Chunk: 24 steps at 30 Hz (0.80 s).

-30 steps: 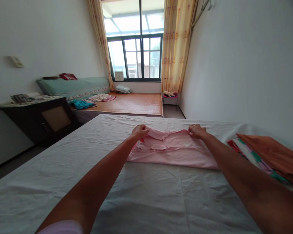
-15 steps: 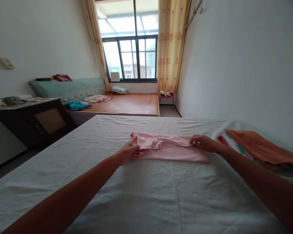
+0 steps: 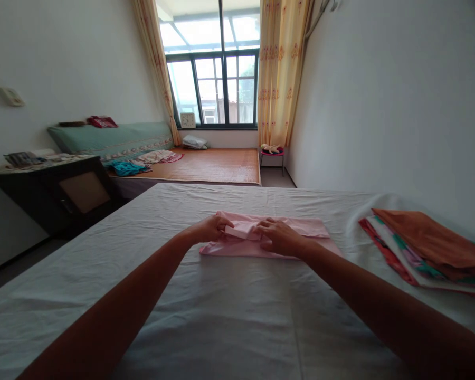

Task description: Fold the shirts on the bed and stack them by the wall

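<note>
Garment [image 3: 241, 231], pink, folded, left hand [image 3: 211, 228] pinching it, right hand [image 3: 277, 236] touching it, its grip unclear, clock [image 3: 188, 120] too small to read

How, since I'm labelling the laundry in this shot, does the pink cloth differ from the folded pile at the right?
Colour: the pink cloth looks all pink; the folded pile is orange-brown on top, with red, white and green showing below.
Handling: the left hand and right hand are on the pink cloth; neither touches the folded pile.
Shared: both lie on the pale sheet.
</note>
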Each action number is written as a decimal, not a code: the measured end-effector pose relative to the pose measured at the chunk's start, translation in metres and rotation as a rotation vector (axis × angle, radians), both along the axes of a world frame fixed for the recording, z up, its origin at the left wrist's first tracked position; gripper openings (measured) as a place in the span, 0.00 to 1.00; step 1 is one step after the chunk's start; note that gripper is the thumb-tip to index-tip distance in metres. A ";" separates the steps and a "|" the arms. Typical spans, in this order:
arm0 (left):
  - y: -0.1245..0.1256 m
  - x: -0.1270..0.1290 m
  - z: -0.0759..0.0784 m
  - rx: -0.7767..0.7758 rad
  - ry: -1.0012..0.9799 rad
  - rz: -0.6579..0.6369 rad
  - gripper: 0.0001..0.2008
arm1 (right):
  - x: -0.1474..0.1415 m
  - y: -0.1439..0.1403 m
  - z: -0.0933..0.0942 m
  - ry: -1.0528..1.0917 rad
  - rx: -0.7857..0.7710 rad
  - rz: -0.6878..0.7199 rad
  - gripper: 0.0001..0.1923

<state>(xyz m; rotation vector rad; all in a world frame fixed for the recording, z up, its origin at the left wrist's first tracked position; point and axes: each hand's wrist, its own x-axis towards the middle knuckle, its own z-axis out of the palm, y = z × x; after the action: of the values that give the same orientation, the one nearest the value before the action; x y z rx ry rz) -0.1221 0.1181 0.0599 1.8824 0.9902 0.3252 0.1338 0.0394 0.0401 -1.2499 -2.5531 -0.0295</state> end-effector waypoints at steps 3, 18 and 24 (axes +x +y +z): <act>0.006 0.001 0.006 0.100 0.013 -0.074 0.22 | -0.005 0.010 -0.012 0.044 -0.001 -0.087 0.13; 0.019 -0.019 -0.015 0.424 -0.034 -0.210 0.11 | 0.026 0.014 -0.031 0.529 -0.245 -0.023 0.10; 0.025 0.003 -0.046 0.572 0.017 0.172 0.12 | 0.021 0.025 -0.039 0.747 -0.346 -0.295 0.11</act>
<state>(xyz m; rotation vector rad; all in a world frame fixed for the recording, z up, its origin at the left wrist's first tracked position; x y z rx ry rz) -0.1190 0.1435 0.0142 2.3102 1.1572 0.7594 0.1546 0.0648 0.0015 -1.4014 -1.7615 0.7028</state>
